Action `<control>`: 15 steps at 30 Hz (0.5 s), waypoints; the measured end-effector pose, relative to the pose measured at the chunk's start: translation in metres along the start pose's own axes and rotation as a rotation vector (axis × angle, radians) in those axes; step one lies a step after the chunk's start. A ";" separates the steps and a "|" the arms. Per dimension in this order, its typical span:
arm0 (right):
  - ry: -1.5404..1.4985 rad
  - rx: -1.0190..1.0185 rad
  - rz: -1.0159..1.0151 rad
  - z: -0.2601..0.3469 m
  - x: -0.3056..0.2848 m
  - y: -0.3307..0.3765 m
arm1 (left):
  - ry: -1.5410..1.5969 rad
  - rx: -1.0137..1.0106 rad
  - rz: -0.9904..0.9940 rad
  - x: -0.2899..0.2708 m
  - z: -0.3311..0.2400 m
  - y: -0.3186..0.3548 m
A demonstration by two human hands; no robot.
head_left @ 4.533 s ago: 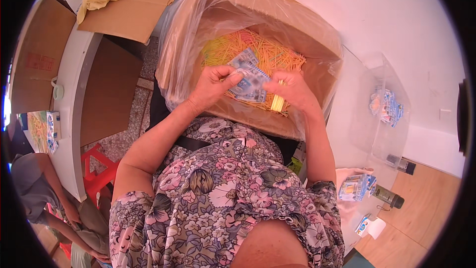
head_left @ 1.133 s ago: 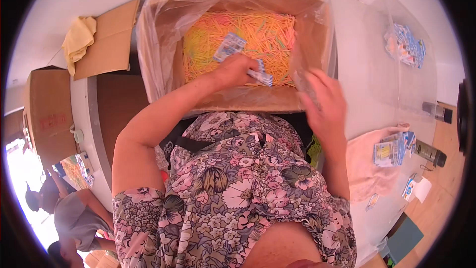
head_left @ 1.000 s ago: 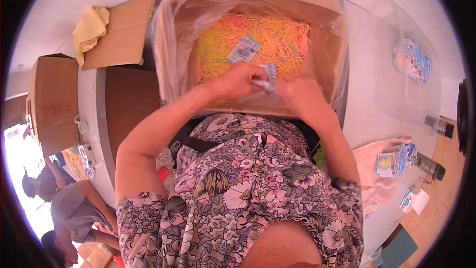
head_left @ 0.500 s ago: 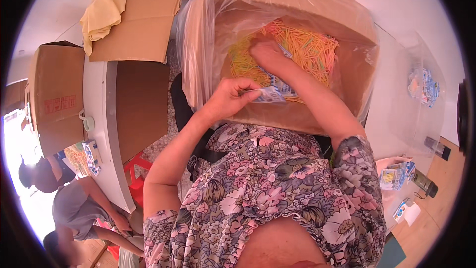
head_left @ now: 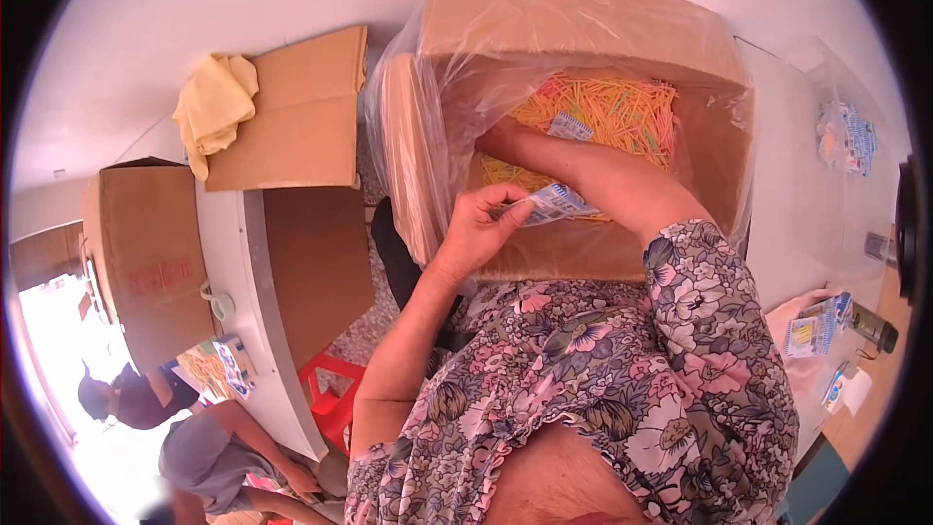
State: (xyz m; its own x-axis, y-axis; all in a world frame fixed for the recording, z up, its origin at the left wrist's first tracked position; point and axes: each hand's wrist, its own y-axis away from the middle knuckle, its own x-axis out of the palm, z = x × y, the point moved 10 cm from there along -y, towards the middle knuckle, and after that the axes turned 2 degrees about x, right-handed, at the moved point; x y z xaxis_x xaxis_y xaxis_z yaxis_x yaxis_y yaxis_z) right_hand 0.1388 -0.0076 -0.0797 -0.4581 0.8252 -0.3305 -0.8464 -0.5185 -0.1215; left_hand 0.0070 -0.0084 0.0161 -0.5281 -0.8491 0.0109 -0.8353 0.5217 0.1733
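Observation:
A big cardboard box [head_left: 583,15] lined with clear plastic stands open in front of me. Inside lies a heap of thin yellow, orange, pink and green sticks [head_left: 622,112]. Between thumb and fingers, my left hand [head_left: 486,226] pinches a small clear plastic packet with blue print [head_left: 562,202] at the box's near side. My right hand [head_left: 501,139] reaches across to the left inner side of the box, against the sticks and liner; its fingers are hidden. Another blue-printed packet [head_left: 570,126] lies on the sticks beyond my right forearm.
At right stands a clear plastic bin [head_left: 812,136] holding several packets [head_left: 847,141]. More packets [head_left: 816,326] lie near a dark bottle [head_left: 873,329]. Left are a yellow cloth [head_left: 219,107] on cardboard, a closed carton [head_left: 151,253], a red stool [head_left: 335,394] and other people [head_left: 214,452].
My right hand has moved left and nearer the box's side wall, from the middle of the sticks. My left hand still pinches the packet. The whole view has shifted.

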 end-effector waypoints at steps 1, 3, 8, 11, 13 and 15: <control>0.003 -0.008 -0.007 0.013 -0.009 -0.001 | -0.034 0.020 -0.002 -0.002 -0.002 0.000; 0.187 0.064 0.065 0.040 -0.021 0.005 | -0.064 0.039 -0.003 -0.003 -0.003 0.001; 0.851 -0.164 -0.096 0.071 -0.044 0.037 | -0.018 0.010 -0.021 -0.003 -0.001 -0.002; 0.846 -0.137 -0.118 0.077 -0.058 0.048 | 0.008 0.001 -0.039 -0.005 0.001 -0.003; 0.945 -0.265 -0.194 0.088 -0.059 0.067 | 0.002 0.007 -0.048 -0.009 0.000 -0.003; 1.011 -0.054 -0.334 0.069 -0.080 0.084 | 0.004 0.014 -0.045 -0.008 -0.001 -0.003</control>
State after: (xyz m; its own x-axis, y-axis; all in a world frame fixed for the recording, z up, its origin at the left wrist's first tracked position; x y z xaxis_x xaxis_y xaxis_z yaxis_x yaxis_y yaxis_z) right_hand 0.0859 -0.1014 0.0007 0.2545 0.3709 -0.8931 -0.8629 -0.3300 -0.3829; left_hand 0.0140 -0.0038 0.0160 -0.4898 -0.8718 0.0070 -0.8601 0.4845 0.1594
